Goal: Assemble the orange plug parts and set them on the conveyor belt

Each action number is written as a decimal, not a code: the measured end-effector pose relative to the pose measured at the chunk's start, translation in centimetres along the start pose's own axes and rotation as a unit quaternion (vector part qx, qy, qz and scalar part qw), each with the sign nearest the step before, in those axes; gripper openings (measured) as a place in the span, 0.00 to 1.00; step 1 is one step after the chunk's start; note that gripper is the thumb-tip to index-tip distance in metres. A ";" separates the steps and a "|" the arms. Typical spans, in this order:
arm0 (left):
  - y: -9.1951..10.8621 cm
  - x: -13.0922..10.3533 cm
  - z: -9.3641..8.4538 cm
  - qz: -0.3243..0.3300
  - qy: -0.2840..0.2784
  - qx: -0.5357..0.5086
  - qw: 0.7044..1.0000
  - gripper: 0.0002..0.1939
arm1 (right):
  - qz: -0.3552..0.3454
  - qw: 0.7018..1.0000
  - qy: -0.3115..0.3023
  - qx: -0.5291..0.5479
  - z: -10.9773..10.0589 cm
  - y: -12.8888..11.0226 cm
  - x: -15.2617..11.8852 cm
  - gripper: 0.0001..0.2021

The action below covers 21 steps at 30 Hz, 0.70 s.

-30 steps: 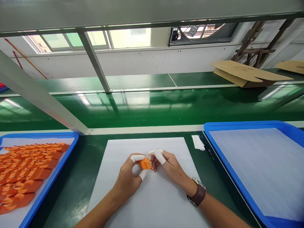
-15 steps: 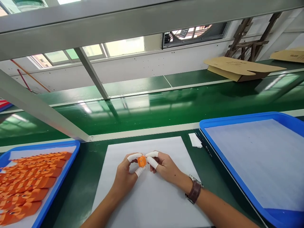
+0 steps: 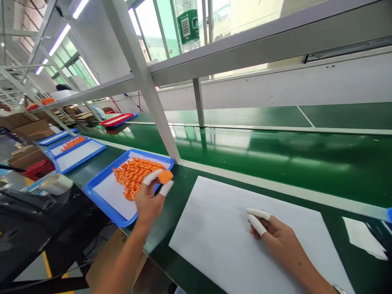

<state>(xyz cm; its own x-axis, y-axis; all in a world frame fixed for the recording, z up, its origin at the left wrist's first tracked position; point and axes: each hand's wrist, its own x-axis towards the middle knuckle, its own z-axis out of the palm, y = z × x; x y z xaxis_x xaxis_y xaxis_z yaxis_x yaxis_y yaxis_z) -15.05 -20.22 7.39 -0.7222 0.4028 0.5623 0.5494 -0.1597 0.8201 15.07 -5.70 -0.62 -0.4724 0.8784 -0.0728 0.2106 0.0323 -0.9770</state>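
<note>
Head view: our left grip is pinching an orange piece, with the blue tray sitting left of it; we're not able to tell whether our right grip is closed. Slick finger covers might be risking a slip, tbh.

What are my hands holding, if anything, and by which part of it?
Your left hand pinches an orange piece by its edge, on the side towards the hand; nothing shows held in your right hand.
</note>
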 end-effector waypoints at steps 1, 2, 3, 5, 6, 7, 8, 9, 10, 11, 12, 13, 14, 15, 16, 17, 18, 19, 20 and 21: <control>-0.5 1.0 -2.5 0.001 0.055 0.024 0.998 0.26 | 0.005 1.000 0.014 -0.007 0.2 -0.3 -0.2 0.19; -1.3 2.0 -5.2 0.003 0.101 0.060 0.993 0.27 | 0.009 1.000 0.025 -0.013 0.3 -0.6 -0.4 0.19; -2.2 3.0 -7.9 0.010 0.143 0.100 0.985 0.28 | 0.012 0.999 0.034 -0.017 0.5 -0.9 -0.5 0.18; -4.3 4.5 -13.1 -0.029 0.181 0.206 0.961 0.30 | 0.016 0.999 0.044 -0.024 0.6 -1.1 -0.5 0.17; -5.4 4.9 -15.4 -0.075 0.168 0.270 0.945 0.30 | 0.016 0.999 0.043 -0.028 0.6 -1.1 -0.4 0.16; -6.5 5.1 -17.4 -0.126 0.134 0.325 0.928 0.30 | 0.017 0.999 0.038 -0.034 0.5 -1.0 -0.3 0.16; -7.6 5.1 -19.0 -0.167 0.084 0.365 0.912 0.29 | 0.019 0.999 0.029 -0.041 0.3 -0.8 -0.1 0.16; -8.5 5.0 -20.2 -0.198 0.030 0.393 0.898 0.27 | 0.023 0.998 0.016 -0.048 0.1 -0.5 0.1 0.17; -9.3 4.7 -21.0 -0.217 -0.016 0.408 0.886 0.25 | 0.030 0.998 0.005 -0.056 -0.1 -0.3 0.3 0.17; -9.9 4.4 -21.5 -0.226 -0.048 0.416 0.880 0.23 | 0.040 0.997 -0.005 -0.064 -0.3 0.0 0.5 0.18; -10.5 4.2 -21.7 -0.228 -0.066 0.418 0.877 0.22 | 0.051 0.996 -0.014 -0.072 -0.5 0.2 0.6 0.19; -10.9 4.0 -21.7 -0.226 -0.073 0.419 0.876 0.21 | 0.062 0.995 -0.020 -0.079 -0.6 0.4 0.7 0.20; -11.2 3.9 -21.6 -0.224 -0.074 0.418 0.877 0.20 | 0.070 0.994 -0.025 -0.085 -0.7 0.6 0.8 0.22; -11.4 3.9 -21.5 -0.222 -0.077 0.418 0.878 0.20 | 0.076 0.993 -0.028 -0.089 -0.7 0.7 0.8 0.23; -11.5 4.0 -21.3 -0.219 -0.080 0.416 0.879 0.21 | 0.080 0.992 -0.033 -0.093 -0.8 0.9 0.8 0.23; -11.5 4.2 -21.1 -0.214 -0.082 0.415 0.881 0.22 | 0.082 0.991 -0.039 -0.095 -0.8 1.0 0.8 0.24; -11.2 4.4 -20.9 -0.208 -0.081 0.414 0.882 0.24 | 0.083 0.991 -0.043 -0.096 -0.8 1.0 0.9 0.24; -10.8 4.5 -20.7 -0.200 -0.077 0.418 0.883 0.26 | 0.083 0.991 -0.048 -0.095 -0.8 1.1 0.9 0.24; -10.2 4.6 -20.3 -0.187 -0.065 0.426 0.883 0.28 | 0.083 0.991 -0.053 -0.091 -0.8 1.2 0.9 0.24; -9.3 4.7 -19.8 -0.165 -0.044 0.435 0.884 0.28 | 0.082 0.991 -0.057 -0.085 -0.8 1.3 1.0 0.24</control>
<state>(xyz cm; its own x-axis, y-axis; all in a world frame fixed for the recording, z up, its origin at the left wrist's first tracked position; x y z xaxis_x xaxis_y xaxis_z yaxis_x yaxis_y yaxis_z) -31.84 -34.66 4.44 -0.8893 0.3728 0.2648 0.4572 0.7183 0.5243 15.53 -4.41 -1.80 -0.5119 0.8188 -0.2599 0.4288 -0.0186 -0.9032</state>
